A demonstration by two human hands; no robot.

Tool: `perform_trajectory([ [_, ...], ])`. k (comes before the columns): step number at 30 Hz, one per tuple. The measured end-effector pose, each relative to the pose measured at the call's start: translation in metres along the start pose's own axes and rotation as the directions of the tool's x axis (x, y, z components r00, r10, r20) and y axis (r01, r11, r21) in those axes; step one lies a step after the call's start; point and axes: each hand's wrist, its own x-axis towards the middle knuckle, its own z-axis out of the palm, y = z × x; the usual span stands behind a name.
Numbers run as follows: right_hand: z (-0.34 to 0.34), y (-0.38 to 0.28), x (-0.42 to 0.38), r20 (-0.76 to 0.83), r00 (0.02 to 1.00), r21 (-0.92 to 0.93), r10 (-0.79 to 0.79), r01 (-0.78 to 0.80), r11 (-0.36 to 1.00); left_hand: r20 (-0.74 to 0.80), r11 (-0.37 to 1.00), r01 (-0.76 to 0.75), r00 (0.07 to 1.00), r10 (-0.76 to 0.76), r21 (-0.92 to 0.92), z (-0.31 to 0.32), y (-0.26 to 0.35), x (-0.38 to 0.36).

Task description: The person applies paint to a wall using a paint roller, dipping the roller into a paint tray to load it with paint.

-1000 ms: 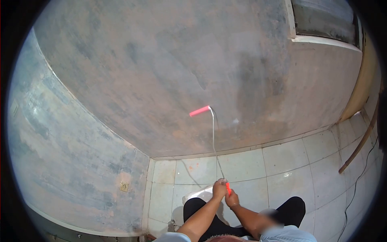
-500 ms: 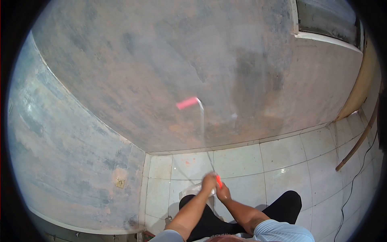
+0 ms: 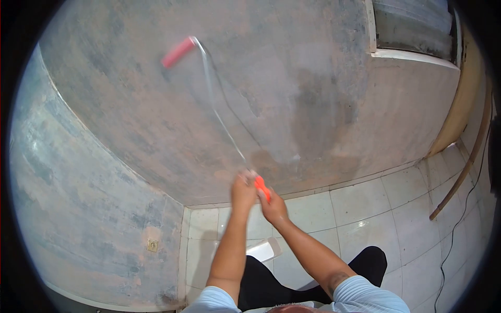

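A paint roller with a pink sleeve (image 3: 179, 51) is up against the patchy grey wall (image 3: 156, 115), its long metal rod running down to an orange handle (image 3: 263, 189). My left hand (image 3: 243, 189) is closed around the upper end of the handle by the rod, slightly blurred. Just below and to the right, my right hand (image 3: 273, 205) grips the lower part of the orange handle. Both arms stretch forward. A thin shadow of the rod falls on the wall.
A white tray (image 3: 264, 250) lies on the tiled floor (image 3: 365, 229) by my knees. At right, a wooden pole (image 3: 459, 180) leans near a black cable (image 3: 451, 245). A window (image 3: 415, 28) is at upper right, a socket (image 3: 152, 245) on the left wall.
The roller has moved up the wall and to the left. Both hands have risen forward with the handle, uncovering the white tray.
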Motion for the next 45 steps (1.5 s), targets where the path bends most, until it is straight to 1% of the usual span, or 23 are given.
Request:
perform_trajectory([
  [1, -0.012, 0.046, -0.021, -0.002, 0.998, -0.041, 0.055, -0.055, 0.998, 0.076, 1.0, -0.018, 0.997, 0.017, 0.005, 0.031, -0.023, -0.027],
  [3, -0.042, 0.127, -0.088, 0.028, 0.975, -0.167, 0.219, -0.212, 0.963, 0.207, 0.955, 0.259, 0.936, -0.285, 0.144, 0.106, -0.077, -0.1],
  [4, -0.052, 0.159, -0.13, 0.003, 0.969, -0.138, 0.248, -0.245, 0.96, 0.388, 0.986, 0.117, 0.908, -0.155, 0.12, 0.126, -0.098, -0.143],
  [5, -0.054, 0.196, -0.17, -0.013, 0.951, -0.068, 0.31, -0.31, 0.948, 0.48, 0.98, 0.155, 0.855, -0.195, 0.123, 0.139, -0.108, -0.179],
  [8, -0.051, 0.194, -0.18, -0.032, 0.931, -0.148, 0.363, -0.364, 0.92, 0.269, 0.991, 0.135, 0.955, -0.127, -0.014, 0.148, -0.109, -0.193],
  [10, -0.042, 0.141, -0.12, -0.065, 0.967, -0.159, 0.246, -0.253, 0.954, 0.245, 0.969, 0.238, 0.938, -0.246, 0.064, 0.114, -0.076, -0.134],
  [12, -0.029, 0.068, -0.043, -0.099, 0.995, -0.015, -0.016, 0.014, 1.0, 0.011, 0.997, -0.015, 1.0, 0.015, -0.075, 0.064, -0.025, -0.061],
  [15, -0.035, -0.026, 0.02, -0.014, 1.0, -0.09, -0.027, 0.025, 0.996, -0.052, 0.99, -0.139, 0.989, 0.141, 0.033, 0.002, 0.053, 0.014],
  [18, -0.056, 0.012, 0.002, -0.007, 1.0, -0.063, 0.009, -0.01, 0.998, 0.113, 0.993, -0.029, 0.993, 0.041, -0.112, 0.039, 0.038, -0.011],
  [20, -0.069, 0.102, -0.053, -0.049, 0.997, -0.079, 0.059, -0.063, 0.995, 0.225, 0.994, 0.09, 0.969, -0.104, 0.069, 0.113, -0.036, -0.07],
  [21, -0.075, 0.149, -0.092, -0.047, 0.986, -0.169, 0.162, -0.168, 0.971, 0.242, 0.998, -0.049, 0.97, 0.036, 0.049, 0.153, -0.085, -0.116],
  [24, -0.083, 0.193, -0.171, -0.04, 0.908, -0.091, 0.416, -0.418, 0.904, 0.559, 0.978, 0.096, 0.809, -0.184, 0.183, 0.168, -0.092, -0.192],
  [25, -0.083, 0.186, -0.165, -0.066, 0.934, -0.103, 0.351, -0.356, 0.929, 0.559, 0.982, 0.081, 0.813, -0.164, 0.171, 0.169, -0.086, -0.177],
  [28, -0.069, 0.126, -0.1, -0.07, 0.977, -0.088, 0.202, -0.208, 0.974, 0.231, 0.998, 0.062, 0.971, -0.065, 0.021, 0.122, -0.043, -0.118],
  [30, -0.063, 0.037, -0.031, -0.111, 0.994, 0.057, -0.015, 0.022, 0.998, 0.066, 0.985, -0.156, 0.985, 0.161, -0.069, 0.067, 0.022, -0.044],
  [33, -0.071, -0.033, 0.026, -0.073, 0.997, -0.021, 0.009, -0.01, 1.0, -0.002, 0.961, -0.275, 0.961, 0.275, -0.037, 0.025, 0.09, 0.018],
  [36, -0.089, 0.016, 0.003, -0.106, 0.994, -0.06, 0.038, -0.044, 0.997, 0.212, 0.98, -0.107, 0.967, 0.142, -0.169, 0.071, 0.055, -0.008],
  [37, -0.09, 0.06, -0.022, -0.16, 0.987, -0.14, -0.025, 0.002, 0.99, 0.248, 0.989, -0.143, 0.957, 0.149, -0.042, 0.1, 0.019, -0.033],
  [38, -0.092, 0.106, -0.056, -0.138, 0.988, -0.095, 0.069, -0.083, 0.992, 0.34, 1.0, -0.005, 0.94, -0.005, 0.031, 0.13, -0.011, -0.068],
  [40, -0.092, 0.173, -0.139, -0.188, 0.961, -0.095, 0.202, -0.222, 0.97, 0.46, 0.999, -0.034, 0.888, 0.024, 0.013, 0.184, -0.088, -0.155],
  [42, -0.091, 0.206, -0.191, -0.179, 0.919, -0.107, 0.351, -0.373, 0.922, 0.669, 0.971, 0.069, 0.713, -0.208, 0.228, 0.174, -0.071, -0.185],
  [43, -0.09, 0.199, -0.18, -0.188, 0.935, -0.08, 0.3, -0.319, 0.944, 0.669, 0.975, 0.054, 0.719, -0.187, 0.214, 0.177, -0.068, -0.171],
  [45, -0.081, 0.178, -0.147, -0.236, 0.964, -0.119, 0.125, -0.156, 0.981, 0.421, 0.998, -0.024, 0.907, -0.006, 0.066, 0.166, -0.068, -0.158],
])
